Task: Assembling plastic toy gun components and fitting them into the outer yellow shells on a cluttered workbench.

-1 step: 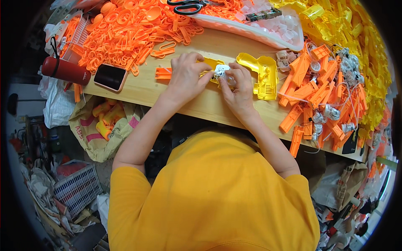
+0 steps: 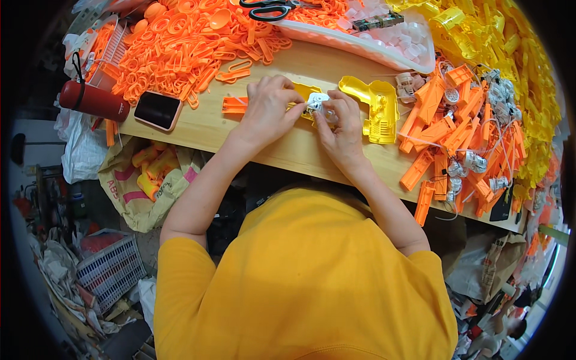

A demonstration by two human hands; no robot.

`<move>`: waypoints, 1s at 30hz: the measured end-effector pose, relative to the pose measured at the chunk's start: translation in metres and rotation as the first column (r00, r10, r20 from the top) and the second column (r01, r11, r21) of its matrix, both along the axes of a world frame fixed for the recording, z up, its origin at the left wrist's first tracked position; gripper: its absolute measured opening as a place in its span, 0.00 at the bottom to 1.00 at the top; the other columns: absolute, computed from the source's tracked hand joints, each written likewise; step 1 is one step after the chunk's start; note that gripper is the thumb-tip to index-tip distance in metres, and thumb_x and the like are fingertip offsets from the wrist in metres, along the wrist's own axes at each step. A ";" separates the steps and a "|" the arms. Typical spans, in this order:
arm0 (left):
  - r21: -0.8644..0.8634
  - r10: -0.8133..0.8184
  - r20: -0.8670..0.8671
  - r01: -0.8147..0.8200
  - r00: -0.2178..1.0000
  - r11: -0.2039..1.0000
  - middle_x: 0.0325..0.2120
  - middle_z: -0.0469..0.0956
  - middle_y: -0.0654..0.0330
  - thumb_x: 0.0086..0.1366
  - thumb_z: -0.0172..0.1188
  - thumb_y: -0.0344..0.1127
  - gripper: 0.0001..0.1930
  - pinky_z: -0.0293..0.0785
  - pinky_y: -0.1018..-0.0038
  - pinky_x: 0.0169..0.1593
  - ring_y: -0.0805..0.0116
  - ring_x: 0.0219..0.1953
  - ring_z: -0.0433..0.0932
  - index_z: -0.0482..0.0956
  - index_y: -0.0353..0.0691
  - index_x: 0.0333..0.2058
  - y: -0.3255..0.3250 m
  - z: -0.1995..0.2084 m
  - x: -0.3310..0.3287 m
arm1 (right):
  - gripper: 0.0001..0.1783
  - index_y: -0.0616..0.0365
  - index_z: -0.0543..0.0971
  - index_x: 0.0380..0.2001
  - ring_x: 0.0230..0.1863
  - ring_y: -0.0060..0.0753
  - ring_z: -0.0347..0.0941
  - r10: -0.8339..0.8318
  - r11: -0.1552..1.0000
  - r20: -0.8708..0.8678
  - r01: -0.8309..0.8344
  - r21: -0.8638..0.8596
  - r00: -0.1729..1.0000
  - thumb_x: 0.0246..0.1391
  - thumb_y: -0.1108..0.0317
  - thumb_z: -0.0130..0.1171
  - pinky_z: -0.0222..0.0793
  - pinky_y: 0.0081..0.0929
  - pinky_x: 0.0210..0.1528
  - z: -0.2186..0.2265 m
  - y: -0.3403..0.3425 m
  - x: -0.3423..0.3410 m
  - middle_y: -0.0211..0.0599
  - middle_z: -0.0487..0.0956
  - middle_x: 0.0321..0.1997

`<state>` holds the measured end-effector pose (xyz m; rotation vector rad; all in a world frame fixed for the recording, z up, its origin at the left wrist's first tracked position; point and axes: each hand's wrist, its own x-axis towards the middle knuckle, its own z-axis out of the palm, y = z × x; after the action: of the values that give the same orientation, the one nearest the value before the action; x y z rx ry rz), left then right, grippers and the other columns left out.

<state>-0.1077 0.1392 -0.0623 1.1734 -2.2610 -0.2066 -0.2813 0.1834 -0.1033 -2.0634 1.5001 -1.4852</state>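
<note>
My left hand (image 2: 271, 111) is closed, its thumb and forefinger pinched at the left edge of a small white plastic mechanism (image 2: 318, 99). From the other side my right hand (image 2: 343, 129) grips the same mechanism between thumb and fingers. Under it lies a yellow plastic shell half (image 2: 307, 90), mostly covered by my hands. A matching yellow shell half (image 2: 378, 108), shaped like a toy gun or hair dryer, rests with its inside up, right of my right hand. An orange plastic piece (image 2: 234, 105) pokes out left of my left hand, partly hidden.
Orange clips (image 2: 198, 60) are heaped at the far left, near a phone (image 2: 158, 110) and a red bottle (image 2: 95, 101). Scissors (image 2: 268, 8) lie by a white tray (image 2: 360, 45). Orange housings with wired motors (image 2: 441, 129) and yellow shells (image 2: 510, 60) crowd the right.
</note>
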 end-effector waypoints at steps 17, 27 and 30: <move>0.316 -0.365 0.466 0.233 0.806 0.920 0.27 0.78 0.61 0.58 0.60 0.34 0.05 0.59 0.67 0.46 0.63 0.37 0.74 0.81 0.42 0.30 -0.038 0.038 -0.004 | 0.16 0.61 0.69 0.37 0.47 0.52 0.69 0.018 0.999 -0.079 -0.022 -0.045 0.997 0.43 0.82 0.61 0.65 0.39 0.50 -0.004 -0.003 -0.010 0.51 0.73 0.46; 0.784 0.007 -0.361 0.299 0.933 0.544 0.24 0.75 0.68 0.60 0.60 0.32 0.07 0.67 0.82 0.30 0.83 0.27 0.70 0.80 0.35 0.34 -0.061 0.032 0.007 | 0.16 0.61 0.70 0.37 0.47 0.51 0.69 0.013 0.999 -0.083 -0.017 -0.042 0.996 0.43 0.81 0.61 0.65 0.38 0.49 -0.002 -0.003 -0.010 0.50 0.73 0.45; 0.672 -0.057 -0.224 0.197 0.973 0.714 0.22 0.77 0.65 0.58 0.62 0.32 0.06 0.68 0.77 0.30 0.77 0.24 0.73 0.80 0.36 0.32 -0.054 0.037 0.009 | 0.16 0.60 0.70 0.37 0.47 0.51 0.69 0.021 0.999 -0.068 -0.023 -0.039 0.998 0.43 0.81 0.61 0.65 0.38 0.49 0.000 -0.003 -0.009 0.50 0.73 0.45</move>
<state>-0.0988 0.0854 -0.0255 1.2646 -2.1362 -1.2669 -0.2901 0.1804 -0.1037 -2.1662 1.4781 -1.4637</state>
